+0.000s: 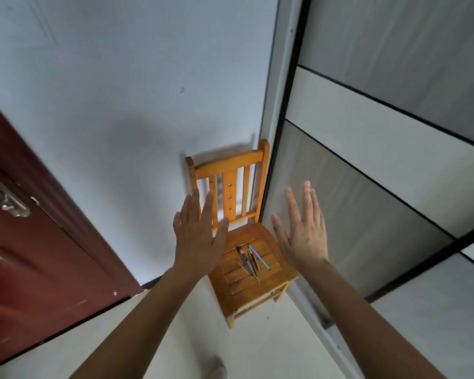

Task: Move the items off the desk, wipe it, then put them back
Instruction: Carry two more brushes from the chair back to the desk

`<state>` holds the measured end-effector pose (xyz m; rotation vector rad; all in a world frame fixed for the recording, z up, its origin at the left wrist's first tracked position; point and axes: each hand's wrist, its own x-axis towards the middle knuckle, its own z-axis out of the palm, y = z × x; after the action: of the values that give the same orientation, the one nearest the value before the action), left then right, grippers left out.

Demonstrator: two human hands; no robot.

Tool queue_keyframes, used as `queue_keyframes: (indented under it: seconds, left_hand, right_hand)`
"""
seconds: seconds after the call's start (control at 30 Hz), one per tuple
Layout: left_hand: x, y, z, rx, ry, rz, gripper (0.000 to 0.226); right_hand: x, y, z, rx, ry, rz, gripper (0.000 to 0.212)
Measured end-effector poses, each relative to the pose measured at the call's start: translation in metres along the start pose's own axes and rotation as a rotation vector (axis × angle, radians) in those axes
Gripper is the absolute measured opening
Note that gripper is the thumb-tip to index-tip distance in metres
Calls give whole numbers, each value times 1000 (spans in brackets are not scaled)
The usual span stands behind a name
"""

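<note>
Standing in a corner, a person looks down past two outstretched bare arms. A white wall [107, 91] fills the upper left, with a dark red door [25, 255] and its metal handle [3, 198] along the left edge. Grey and white panels [394, 132] edged in black run down the right side, over a pale floor [153, 332]. A small wooden chair [231, 184] sits tucked into the corner, its back against the wall. The left hand [199, 236] and right hand [304, 231] hover above the seat, palms down, each grip spread apart and holding nothing. A cluster of pens and pencils [251, 259] lies on the slatted seat between the two hands, among them a blue pen [258, 256] at the right of the bunch.
</note>
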<state>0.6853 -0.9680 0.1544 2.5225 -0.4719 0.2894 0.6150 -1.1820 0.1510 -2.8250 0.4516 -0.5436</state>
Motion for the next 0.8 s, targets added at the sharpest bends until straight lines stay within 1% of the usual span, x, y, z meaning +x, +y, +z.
queue_keyframes:
  seconds: [0.1,0.2,0.3,0.4,0.53,0.6,0.7,0.8]
  left_hand:
    - [52,2,22,-1,-14,27,66]
    - [88,4,48,9,-8,33,65]
    - [114,8,81,28,-16,-10,66]
    - [128,8,124,56,-62,-88,68]
    - [134,-3,191,72,-167,-282,64]
    - [129,-14,228,56,-207,-362,59]
    - [112,-37,291,37,-216,-418,51]
    - [84,-67,358,22,-277,-497,44]
  right_hand:
    - [44,15,9,2,-9,50,71]
    - [77,33,20,25,-47,86,74]
    - [110,56,43,62,-89,80,73]
    - [143,82,80,88,-158,68,69]
    - [173,114,144,95,-246,39,75]
    - [175,131,187,98,-296,20,69]
    - [164,154,259,124,-352,43,62]
    - [136,173,329,149,-410,69,66]
